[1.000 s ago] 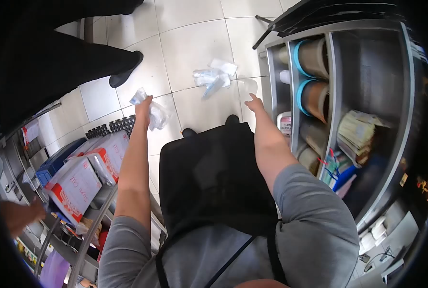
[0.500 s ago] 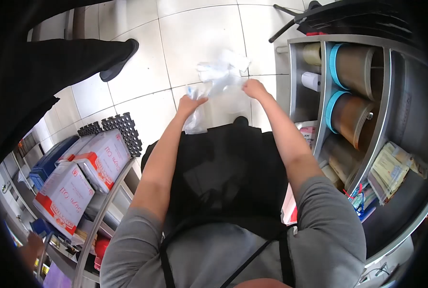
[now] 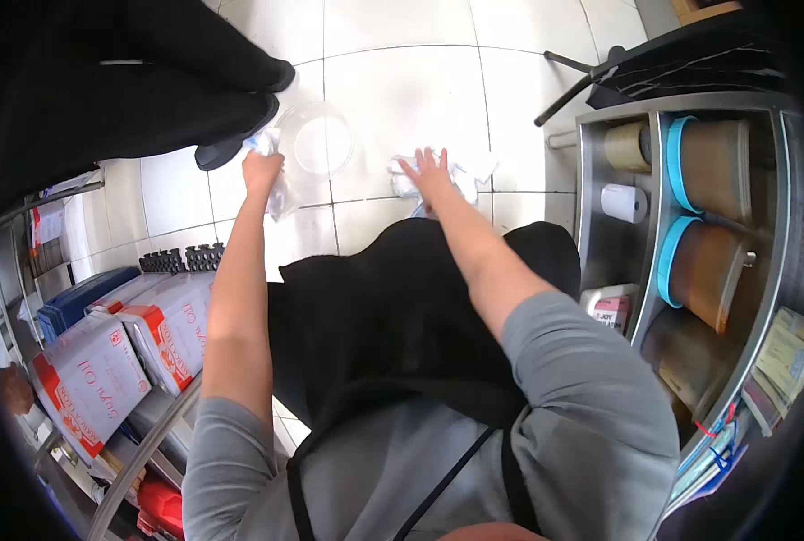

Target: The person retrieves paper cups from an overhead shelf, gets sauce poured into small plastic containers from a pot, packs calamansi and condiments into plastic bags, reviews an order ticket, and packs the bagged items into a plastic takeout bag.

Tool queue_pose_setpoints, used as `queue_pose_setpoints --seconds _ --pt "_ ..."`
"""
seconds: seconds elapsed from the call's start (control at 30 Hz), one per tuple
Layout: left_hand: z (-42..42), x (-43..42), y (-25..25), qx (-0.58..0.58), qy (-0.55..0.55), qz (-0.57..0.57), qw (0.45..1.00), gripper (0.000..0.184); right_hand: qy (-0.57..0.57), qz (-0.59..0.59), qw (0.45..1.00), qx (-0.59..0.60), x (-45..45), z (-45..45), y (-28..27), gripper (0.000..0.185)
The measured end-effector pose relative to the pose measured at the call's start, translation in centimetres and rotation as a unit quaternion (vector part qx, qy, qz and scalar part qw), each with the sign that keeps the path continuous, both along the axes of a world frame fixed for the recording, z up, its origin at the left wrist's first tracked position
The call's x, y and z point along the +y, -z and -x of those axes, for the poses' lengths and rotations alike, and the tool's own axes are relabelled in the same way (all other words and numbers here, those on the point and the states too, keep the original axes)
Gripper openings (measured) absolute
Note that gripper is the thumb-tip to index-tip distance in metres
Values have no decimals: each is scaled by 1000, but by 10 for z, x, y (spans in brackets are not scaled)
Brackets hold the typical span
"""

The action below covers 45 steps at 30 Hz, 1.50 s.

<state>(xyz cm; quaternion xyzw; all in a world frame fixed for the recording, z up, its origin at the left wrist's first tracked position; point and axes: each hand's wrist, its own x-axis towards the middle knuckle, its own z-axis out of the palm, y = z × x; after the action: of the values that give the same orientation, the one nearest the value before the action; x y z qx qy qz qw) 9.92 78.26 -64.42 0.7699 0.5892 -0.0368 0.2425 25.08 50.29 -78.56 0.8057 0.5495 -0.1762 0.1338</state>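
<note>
My left hand (image 3: pixel 263 173) is closed around a crumpled clear plastic bag (image 3: pixel 282 200) with some blue and white at its top. Beside that hand, over the tiled floor, is a round see-through plastic piece (image 3: pixel 322 140); whether it joins the bag I cannot tell. My right hand (image 3: pixel 431 178) rests with fingers spread on a crumpled white cloth-like piece (image 3: pixel 468 180), which lies on the floor in front of my knees. Part of the white piece is hidden beneath the palm.
Another person's dark trouser legs and shoes (image 3: pixel 230 151) stand close to my left hand. A metal shelf (image 3: pixel 591 162) with large blue-rimmed tubs (image 3: pixel 704 171) is on the right. Soya oil boxes (image 3: pixel 95 388) sit on a rack at left. A dark chair-like object (image 3: pixel 681 63) stands far right.
My hands have moved apart: the left went left with the clear bag, the right came down flat on the white piece. The other person's feet show nearer my left hand.
</note>
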Motion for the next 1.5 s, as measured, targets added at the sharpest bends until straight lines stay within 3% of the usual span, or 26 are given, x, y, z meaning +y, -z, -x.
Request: queue_pose_setpoints --seconds 0.07,0.13,0.17,0.23,0.33,0.43,0.57,0.63,0.8,1.0,1.07,1.1,1.17,1.2,1.27,1.4,1.5 --pt "17 -7 1 -123 -12 20 992 30 -14 -73 997 -33 8 6 14 75" --pt "27 -14 -3 -123 -9 35 992 29 106 -7 990 96 20 16 5 52" --pt "33 -19 -5 -125 -8 52 991 28 105 -3 989 100 20 19 -5 52" --pt "36 -15 -6 -103 10 26 994 26 31 24 993 109 26 10 -27 30" --pt "37 -13 -17 -115 15 33 993 23 78 -11 992 103 30 0 -46 22" --pt "34 -22 -28 -177 -11 68 982 19 116 5 989 89 16 -5 -48 24" --pt "46 -31 -19 -219 -14 126 967 14 211 -18 977 39 -33 16 18 24" --pt "49 -33 -17 -194 -1 101 976 14 216 -56 972 75 -49 22 26 25" --pt "50 -34 -7 -182 -10 107 977 16 172 25 960 218 -28 -1 5 37" --pt "65 -31 20 -133 -21 76 988 19 332 -166 890 264 4 -48 -19 46" --pt "68 -33 21 -116 -9 61 991 20 411 -263 822 293 1 -70 -24 46" --pt "66 -37 17 -111 -5 72 991 20 413 -262 821 295 -3 -79 -21 46" --pt "62 -46 19 -103 1 85 991 21 359 -78 921 129 -14 -91 -18 47" --pt "60 -50 24 -121 -12 103 987 21 361 -76 920 131 -19 -88 -18 47" --pt "58 -58 32 -128 -35 127 983 24 339 -10 941 18 -31 -73 -13 36" --pt "32 -58 45 -10 -15 117 993 30 334 -5 940 61 -39 -80 8 34" --pt "7 -51 43 16 7 110 994 34 401 -93 904 119 -32 -98 -14 33"
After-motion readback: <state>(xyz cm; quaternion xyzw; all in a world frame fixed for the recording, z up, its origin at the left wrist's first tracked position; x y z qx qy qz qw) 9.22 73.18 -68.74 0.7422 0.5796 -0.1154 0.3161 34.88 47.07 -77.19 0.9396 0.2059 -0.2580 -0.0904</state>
